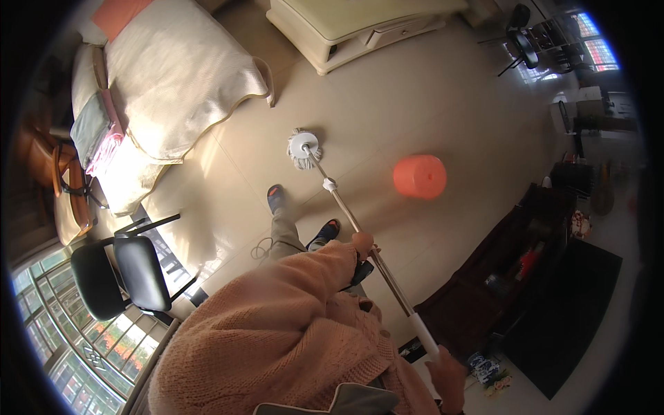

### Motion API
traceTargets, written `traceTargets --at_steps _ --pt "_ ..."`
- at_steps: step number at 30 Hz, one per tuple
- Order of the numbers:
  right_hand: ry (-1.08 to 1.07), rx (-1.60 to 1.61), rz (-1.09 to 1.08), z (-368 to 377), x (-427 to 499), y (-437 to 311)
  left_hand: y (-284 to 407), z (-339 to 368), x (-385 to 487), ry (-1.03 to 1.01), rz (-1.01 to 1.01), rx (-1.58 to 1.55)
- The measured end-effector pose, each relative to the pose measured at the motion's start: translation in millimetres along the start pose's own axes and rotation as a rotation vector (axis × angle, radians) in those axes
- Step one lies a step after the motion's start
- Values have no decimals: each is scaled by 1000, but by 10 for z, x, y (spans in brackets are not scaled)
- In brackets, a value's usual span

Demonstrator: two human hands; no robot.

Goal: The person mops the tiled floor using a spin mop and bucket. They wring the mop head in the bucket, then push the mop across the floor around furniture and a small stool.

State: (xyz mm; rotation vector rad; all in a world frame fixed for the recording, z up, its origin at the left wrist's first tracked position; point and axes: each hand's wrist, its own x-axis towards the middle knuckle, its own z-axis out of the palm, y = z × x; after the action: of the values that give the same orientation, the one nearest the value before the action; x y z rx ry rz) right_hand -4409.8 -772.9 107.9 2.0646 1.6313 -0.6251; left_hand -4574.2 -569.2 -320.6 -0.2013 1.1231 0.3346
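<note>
A spin mop stands slantwise before me, its round white head [302, 145] with grey-white strands flat on the tiled floor. My left hand [363, 245] is wrapped around the middle of the metal pole [345, 207]. Closer to my body, my right hand [448, 374] grips the white handle end [424, 334]. A white locking collar [329, 183] sits on the pole below my left hand. Both my feet, in dark slippers [276, 198], are left of the pole. Right of the mop head is a round orange-red plastic stool or upturned bucket [420, 177].
A cloth-covered sofa [176, 78] is at upper left, a cream low table [358, 26] at the top. A black armchair [140, 272] stands left by the window. Along the right runs a dark wooden cabinet [482, 275] beside a large black screen [563, 316]. A blue-and-white vase [482, 367] is near my right hand.
</note>
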Motion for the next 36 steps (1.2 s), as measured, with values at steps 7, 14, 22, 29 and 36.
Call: traceTargets --at_steps 7,14,22,29,36 --pt "258 -307 -117 -1351 160 -28 464 638 -705 -133 15 -316" --pt "694 -513 -311 -1724 446 -247 700 842 -965 -235 2 -521" --pt "759 -365 -428 -1921 506 -26 813 773 -1000 -318 69 -457" --pt "255 -353 -329 -1839 667 -200 722 602 -562 -174 153 -414" --pt "392 -355 -419 -2012 756 -495 793 408 -533 -289 114 -496"
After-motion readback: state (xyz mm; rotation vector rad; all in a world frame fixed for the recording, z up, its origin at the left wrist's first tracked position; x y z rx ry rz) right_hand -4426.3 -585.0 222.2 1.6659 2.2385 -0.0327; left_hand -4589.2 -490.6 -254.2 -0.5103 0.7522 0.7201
